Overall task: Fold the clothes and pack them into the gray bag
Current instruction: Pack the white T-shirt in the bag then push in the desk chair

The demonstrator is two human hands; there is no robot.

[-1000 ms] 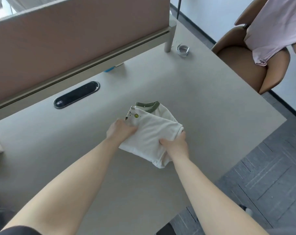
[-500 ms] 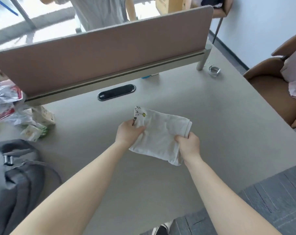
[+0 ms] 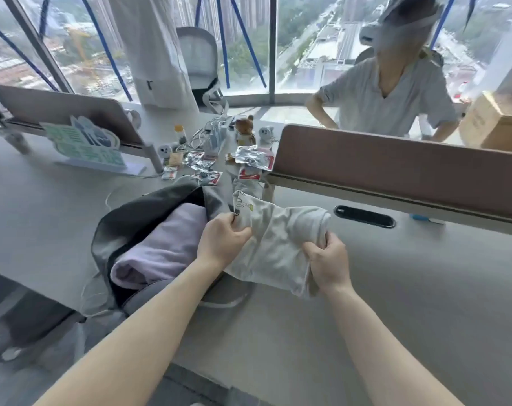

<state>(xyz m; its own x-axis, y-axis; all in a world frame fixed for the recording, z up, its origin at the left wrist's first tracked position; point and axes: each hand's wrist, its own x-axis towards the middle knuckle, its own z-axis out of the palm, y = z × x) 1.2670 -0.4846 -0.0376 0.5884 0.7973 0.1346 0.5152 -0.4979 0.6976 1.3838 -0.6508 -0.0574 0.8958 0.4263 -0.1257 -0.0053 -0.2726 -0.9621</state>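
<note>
In the head view, the folded white shirt [image 3: 281, 244] has left the desk [image 3: 410, 288], where it lay a second ago, and now hangs beside the open gray bag [image 3: 149, 212]. The left hand [image 3: 221, 244] pinches its near corner; the right hand [image 3: 328, 266] grips the other end. A lilac garment [image 3: 161, 247] is already inside, so packing comes next.

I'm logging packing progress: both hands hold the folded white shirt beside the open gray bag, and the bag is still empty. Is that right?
Not quite. The head view shows a folded lilac garment already lying inside the open gray bag. The rest holds: the left hand and right hand both grip the folded white shirt beside the bag.
</note>
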